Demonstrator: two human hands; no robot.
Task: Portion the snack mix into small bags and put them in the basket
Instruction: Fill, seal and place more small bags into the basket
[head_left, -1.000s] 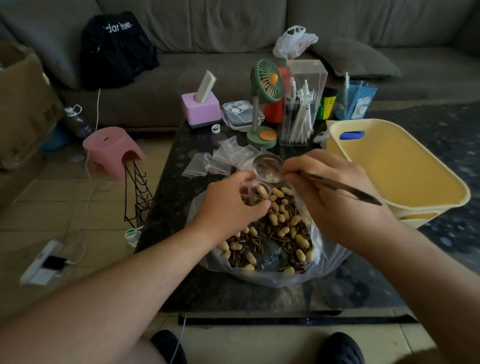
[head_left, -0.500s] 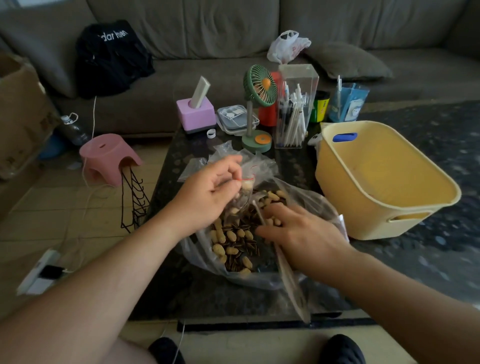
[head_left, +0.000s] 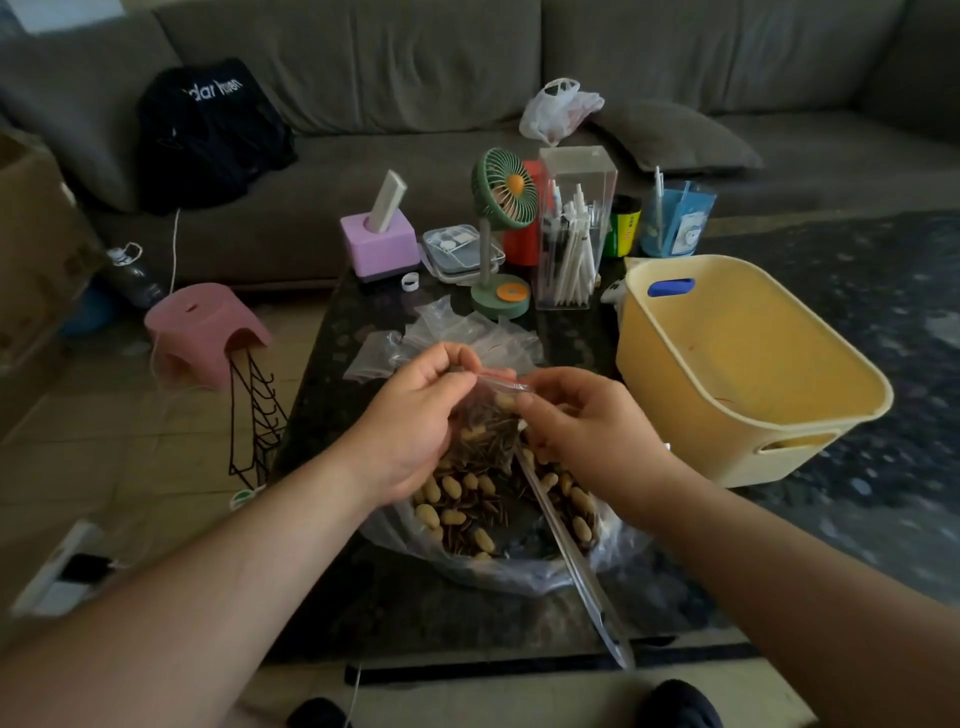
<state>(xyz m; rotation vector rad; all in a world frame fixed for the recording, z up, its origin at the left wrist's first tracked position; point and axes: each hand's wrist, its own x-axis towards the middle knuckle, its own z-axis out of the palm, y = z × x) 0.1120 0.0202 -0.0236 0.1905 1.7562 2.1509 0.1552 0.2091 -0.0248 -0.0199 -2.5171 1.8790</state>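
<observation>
**Small zip bag pinched at both ends of its red seal**

Left hand pinching the left end of the small zip bag at its red seal strip, thumb and fingertips curled over the top edge. Right hand pinching the right end of the same strip, fingers curled, thumb on the near side. Bag held upright between the two hands, partly filled with peanuts and dark seeds, hanging just above the large bag of snack mix.

Large clear bag lying open on the dark stone coffee table, peanuts in the shell and striped seeds heaped inside. Metal spoon resting in the mix, handle slanting out toward the near table edge, bowl hidden under the right hand.

Pile of empty small bags on the table just beyond the hands. Yellow plastic basket to the right of the snack mix, near but apart from it, blue handle grip on its far rim; whether anything lies inside, hard to tell.

Farther back on the table: green desk fan, clear pen holder full of white pens, lilac box, blue cup. Grey sofa behind, black garment on its seat. Pink stool on the tiled floor to the left.
</observation>
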